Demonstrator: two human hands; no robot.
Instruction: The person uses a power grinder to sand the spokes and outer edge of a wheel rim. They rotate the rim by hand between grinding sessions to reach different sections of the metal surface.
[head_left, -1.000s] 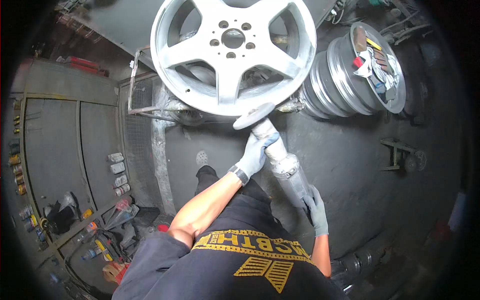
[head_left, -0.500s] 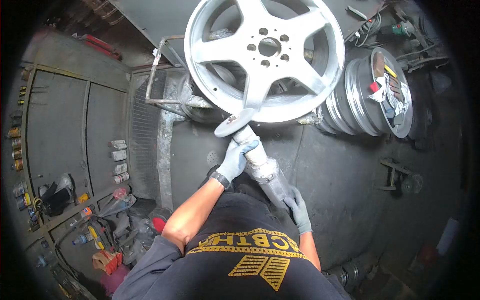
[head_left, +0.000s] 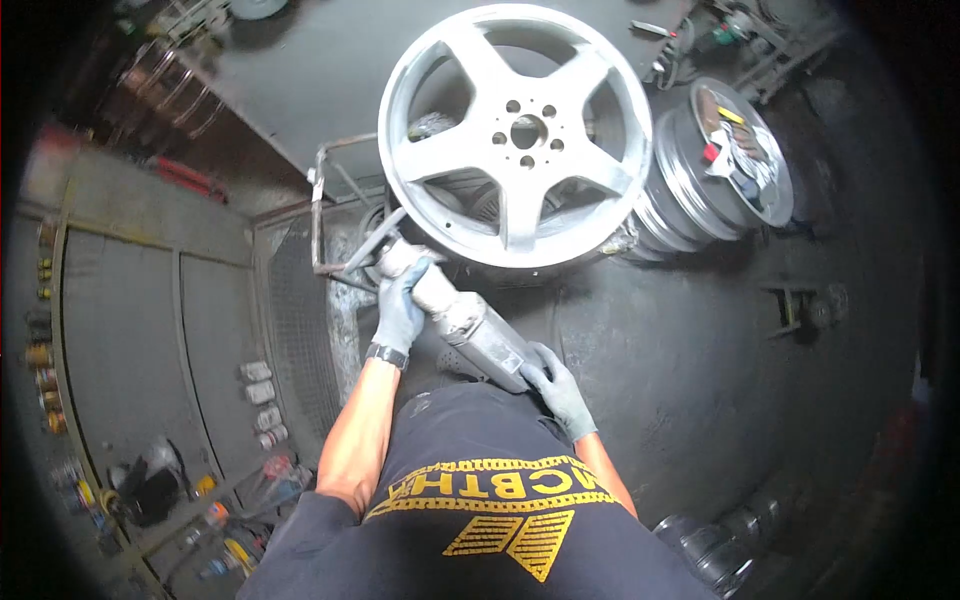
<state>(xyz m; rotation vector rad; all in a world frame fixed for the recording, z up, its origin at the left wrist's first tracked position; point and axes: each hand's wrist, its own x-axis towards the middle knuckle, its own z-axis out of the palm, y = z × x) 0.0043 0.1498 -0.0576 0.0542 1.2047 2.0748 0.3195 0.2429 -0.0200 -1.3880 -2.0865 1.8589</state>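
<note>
My left hand [head_left: 400, 315], in a grey glove, wraps around the front neck of a dusty angle grinder [head_left: 485, 338]. My right hand [head_left: 562, 398], gloved too, grips the rear end of the grinder's body. The tool slants from my waist up to the left. Its disc [head_left: 374, 240] shows nearly edge-on, just left of the wheel's lower rim and overlapping the metal frame. Above the grinder stands a silver five-spoke alloy wheel [head_left: 528, 205], its face toward me. Neither hand touches the wheel.
A rusty metal frame [head_left: 318, 215] is left of the wheel. At right, more rims [head_left: 690, 170] lie on their side, with tools and a cloth in the end one. Several cans [head_left: 262, 395] line the left shelving, and other rims [head_left: 705, 555] are at lower right.
The grinder has swung left and away from the wheel's lowest spoke, both hands staying on it. Its disc has tipped to a steeper angle. The whole view has shifted slightly.
</note>
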